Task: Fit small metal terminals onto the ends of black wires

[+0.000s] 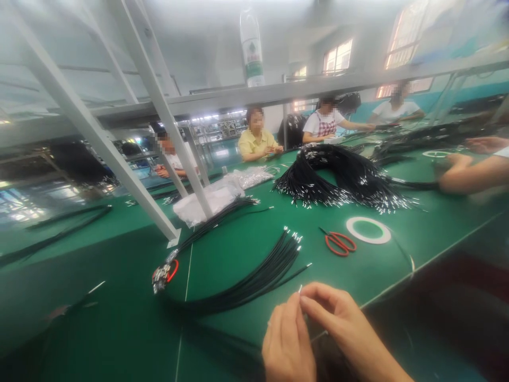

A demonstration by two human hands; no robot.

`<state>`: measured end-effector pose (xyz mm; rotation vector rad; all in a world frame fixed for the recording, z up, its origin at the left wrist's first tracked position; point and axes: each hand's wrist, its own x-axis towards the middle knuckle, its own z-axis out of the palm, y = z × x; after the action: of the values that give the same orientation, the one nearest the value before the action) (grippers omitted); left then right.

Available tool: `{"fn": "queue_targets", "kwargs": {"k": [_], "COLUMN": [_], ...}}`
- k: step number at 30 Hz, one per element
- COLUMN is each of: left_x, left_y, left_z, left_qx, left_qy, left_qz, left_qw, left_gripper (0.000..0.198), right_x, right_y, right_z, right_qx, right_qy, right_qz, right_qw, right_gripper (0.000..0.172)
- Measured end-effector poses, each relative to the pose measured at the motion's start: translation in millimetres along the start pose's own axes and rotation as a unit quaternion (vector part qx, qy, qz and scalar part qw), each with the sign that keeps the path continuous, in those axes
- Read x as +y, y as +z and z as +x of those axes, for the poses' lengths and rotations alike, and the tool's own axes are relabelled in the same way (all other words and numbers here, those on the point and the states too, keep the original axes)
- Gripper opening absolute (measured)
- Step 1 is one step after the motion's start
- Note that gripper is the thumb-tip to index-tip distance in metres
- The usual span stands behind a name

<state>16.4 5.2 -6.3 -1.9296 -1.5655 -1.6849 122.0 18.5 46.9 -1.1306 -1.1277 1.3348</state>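
Observation:
My left hand [287, 342] and my right hand [338, 318] meet at the near edge of the green table [238, 244]. Together their fingertips pinch the metal-tipped end of a thin black wire [300, 289]. Just beyond them lies a curved bundle of black wires [258, 278] with silver tips pointing up-right. A second bundle [207, 225], tied at its left end with a red band [172, 270], lies further left.
Red-handled scissors [339, 242] and a white tape ring [368, 229] lie to the right. A big heap of black wires [342, 178] and clear plastic bags [214, 199] sit further back. A white slanted frame leg [119, 159] stands left. Several people sit along the table; a co-worker's arm [473, 172] rests at right.

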Motion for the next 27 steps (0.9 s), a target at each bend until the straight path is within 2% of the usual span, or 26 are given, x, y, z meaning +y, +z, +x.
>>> {"fn": "queue_targets", "kwargs": {"k": [2, 5, 10, 13, 17, 19, 24, 27], "left_x": [1, 1, 1, 1, 1, 1, 1, 1], "left_y": [0.1, -1.5, -5.9, -7.6, -9.9, -11.7, -14.6, -14.1], "left_z": [1, 4, 6, 6, 8, 11, 18, 17], "left_qx": [0.006, 0.000, -0.041, -0.079, -0.100, -0.097, -0.099, -0.112], "left_qy": [-0.019, -0.072, -0.186, -0.262, -0.348, -0.358, -0.317, -0.346], "left_qz": [-0.002, -0.062, -0.130, -0.175, -0.275, -0.289, -0.255, -0.247], "left_qw": [1.000, 0.995, 0.973, 0.946, 0.891, 0.883, 0.908, 0.898], "left_gripper": [0.018, 0.017, 0.018, 0.023, 0.037, 0.036, 0.031, 0.036], "right_x": [1, 1, 1, 2, 4, 4, 2, 2], "right_y": [1, 4, 7, 6, 5, 5, 6, 7], "right_z": [1, 2, 6, 8, 8, 8, 6, 5], "right_qx": [-0.003, -0.011, -0.024, -0.025, -0.016, -0.013, -0.008, -0.004], "right_qy": [0.004, 0.005, 0.003, 0.005, 0.012, 0.013, 0.013, 0.015], "right_qz": [0.003, 0.012, 0.018, 0.021, 0.023, 0.021, 0.011, 0.006], "right_qw": [1.000, 1.000, 1.000, 0.999, 1.000, 1.000, 1.000, 1.000], "right_gripper": [0.028, 0.028, 0.030, 0.031, 0.030, 0.030, 0.029, 0.029]}}
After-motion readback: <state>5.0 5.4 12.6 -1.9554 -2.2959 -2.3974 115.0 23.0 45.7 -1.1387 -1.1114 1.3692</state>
